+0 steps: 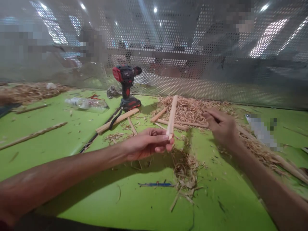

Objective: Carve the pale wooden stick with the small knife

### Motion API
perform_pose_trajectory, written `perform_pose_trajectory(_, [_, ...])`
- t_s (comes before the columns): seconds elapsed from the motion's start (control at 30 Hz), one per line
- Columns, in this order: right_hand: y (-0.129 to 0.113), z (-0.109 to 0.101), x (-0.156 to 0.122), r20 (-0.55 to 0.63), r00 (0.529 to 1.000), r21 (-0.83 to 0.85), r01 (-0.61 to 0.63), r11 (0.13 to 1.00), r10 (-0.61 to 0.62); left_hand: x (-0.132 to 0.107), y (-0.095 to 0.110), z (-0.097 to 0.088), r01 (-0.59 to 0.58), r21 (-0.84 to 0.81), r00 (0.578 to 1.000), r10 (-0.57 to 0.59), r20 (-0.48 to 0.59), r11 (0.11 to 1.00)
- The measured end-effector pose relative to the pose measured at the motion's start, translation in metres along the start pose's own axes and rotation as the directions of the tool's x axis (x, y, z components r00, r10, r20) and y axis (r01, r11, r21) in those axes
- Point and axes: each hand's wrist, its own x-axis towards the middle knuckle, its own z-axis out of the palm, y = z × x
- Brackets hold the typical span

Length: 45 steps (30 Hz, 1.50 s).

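My left hand [151,142] pinches the near end of a flat wooden strip [172,115] between thumb and fingers. The strip points up and away from me, above the green table [134,205]. To the right, my right hand [222,126] is closed with its fingers curled, beside a heap of wood shavings [189,110]. What it holds, if anything, is hidden. Behind the strip, other wooden pieces [173,123] lie at the edge of the heap. More curled shavings [186,173] are scattered below my hands.
A red and black cordless drill [126,86] stands upright at the back, near a wooden slat [117,120]. A clear plastic bottle [86,103] and a twisted wooden rod [33,134] lie left. A perforated metal screen [168,61] closes off the back. A blue item [157,184] lies in front.
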Motion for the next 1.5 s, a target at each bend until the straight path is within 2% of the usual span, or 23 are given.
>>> perform_pose_trajectory(0.17, [-0.049,0.011,-0.005,0.203,0.975,0.168,0.061,0.984,-0.095,0.009,-0.002,-0.003,-0.022,-0.014,0.999,0.022,-0.027,1.000])
perform_pose_trajectory(0.3, [-0.065,0.017,-0.012,0.321,0.928,0.238,0.116,0.964,-0.191,0.009,-0.001,0.004,-0.072,-0.004,0.989,0.071,-0.131,0.997])
perform_pose_trajectory(0.47, [-0.067,0.022,-0.016,0.297,0.929,0.232,0.157,0.960,-0.223,0.009,0.001,0.008,-0.093,0.008,0.982,0.093,-0.162,0.996])
perform_pose_trajectory(0.77, [-0.074,0.023,-0.018,0.279,0.935,0.230,0.158,0.960,-0.220,0.007,0.002,0.004,-0.102,0.047,0.988,0.107,-0.115,0.994])
perform_pose_trajectory(1.0, [-0.069,0.027,-0.020,0.234,0.936,0.218,0.213,0.952,-0.263,0.006,0.002,0.003,-0.111,0.062,0.987,0.117,-0.112,0.992])
perform_pose_trajectory(1.23, [-0.063,0.028,-0.019,0.204,0.931,0.211,0.260,0.942,-0.303,0.003,0.004,0.009,-0.088,-0.003,0.985,0.086,-0.151,0.996])
perform_pose_trajectory(1.4, [-0.065,0.030,-0.020,0.227,0.932,0.154,0.251,0.956,-0.282,0.005,0.004,0.007,-0.083,-0.043,0.983,0.075,-0.169,0.996])
perform_pose_trajectory(1.5, [-0.054,0.029,-0.022,0.247,0.942,0.129,0.202,0.971,-0.229,0.001,0.004,0.008,-0.072,-0.062,0.988,0.063,-0.138,0.996])
